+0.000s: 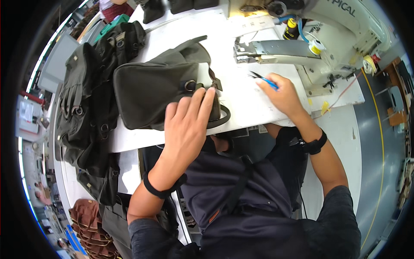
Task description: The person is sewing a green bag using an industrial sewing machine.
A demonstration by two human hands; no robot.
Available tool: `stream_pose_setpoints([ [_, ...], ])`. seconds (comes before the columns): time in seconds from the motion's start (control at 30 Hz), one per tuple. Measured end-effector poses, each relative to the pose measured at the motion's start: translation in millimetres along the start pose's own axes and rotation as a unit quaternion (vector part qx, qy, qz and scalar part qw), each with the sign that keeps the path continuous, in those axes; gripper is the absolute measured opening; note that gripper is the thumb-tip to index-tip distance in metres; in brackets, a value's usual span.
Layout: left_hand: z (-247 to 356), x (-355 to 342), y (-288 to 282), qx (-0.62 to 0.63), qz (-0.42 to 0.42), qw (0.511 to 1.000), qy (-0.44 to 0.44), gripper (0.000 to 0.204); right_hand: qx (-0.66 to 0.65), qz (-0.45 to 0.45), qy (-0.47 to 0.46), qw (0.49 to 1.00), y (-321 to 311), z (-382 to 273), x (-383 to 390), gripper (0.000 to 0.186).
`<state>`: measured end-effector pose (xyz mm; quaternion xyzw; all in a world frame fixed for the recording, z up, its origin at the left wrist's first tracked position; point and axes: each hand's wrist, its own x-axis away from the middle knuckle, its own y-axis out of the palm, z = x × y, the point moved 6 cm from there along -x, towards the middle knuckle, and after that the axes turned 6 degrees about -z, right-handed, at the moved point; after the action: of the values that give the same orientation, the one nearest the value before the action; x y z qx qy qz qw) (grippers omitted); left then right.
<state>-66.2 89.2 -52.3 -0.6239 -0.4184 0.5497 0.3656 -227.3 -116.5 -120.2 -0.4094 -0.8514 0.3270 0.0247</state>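
Head view: white workshop bench (258, 112); I see left hand (187, 123) outstretched on one olive zip bag (146, 90), right hand (283, 95) gripping one blue snips (271, 83).

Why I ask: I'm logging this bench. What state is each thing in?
Olive bag: resting on the white table
Left hand: on the bag, thumb hidden
Blue-handled snips: in the right hand, blades seemingly apart
Sewing machine: upright; running or not, cannot tell
Other olive bags: heaped
Brown bags: stacked

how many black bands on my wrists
2: a left band, on the wrist of the left hand touching the bag, and a right band, on the wrist of the right hand holding the blue tool. None seems hidden.
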Motion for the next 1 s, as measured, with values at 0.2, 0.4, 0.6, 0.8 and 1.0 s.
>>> stream_pose_setpoints([
  [0.2, -66, -36, -58, 0.081, 0.153, 0.983, -0.059, 0.071, 0.071, 0.07, 0.016, 0.995, -18, 44, 4, 0.034],
  [0.4, -124, 42, -109, 0.249, 0.358, 0.878, -0.196, 0.071, 0.091, 0.071, 0.004, 0.993, -18, 41, 8, 0.037],
  [0.6, -133, 109, -73, 0.187, 0.113, 0.906, -0.362, 0.107, 0.082, 0.073, 0.005, 0.994, -18, 39, 7, 0.032],
  [0.8, -139, 124, -111, 0.099, -0.029, 0.953, -0.286, 0.11, 0.081, 0.062, 0.014, 0.995, -14, 41, 8, 0.03],
  [1.0, -161, 111, -130, 0.067, -0.05, 0.973, -0.213, 0.072, 0.092, 0.067, 0.007, 0.994, -14, 41, 7, 0.031],
])
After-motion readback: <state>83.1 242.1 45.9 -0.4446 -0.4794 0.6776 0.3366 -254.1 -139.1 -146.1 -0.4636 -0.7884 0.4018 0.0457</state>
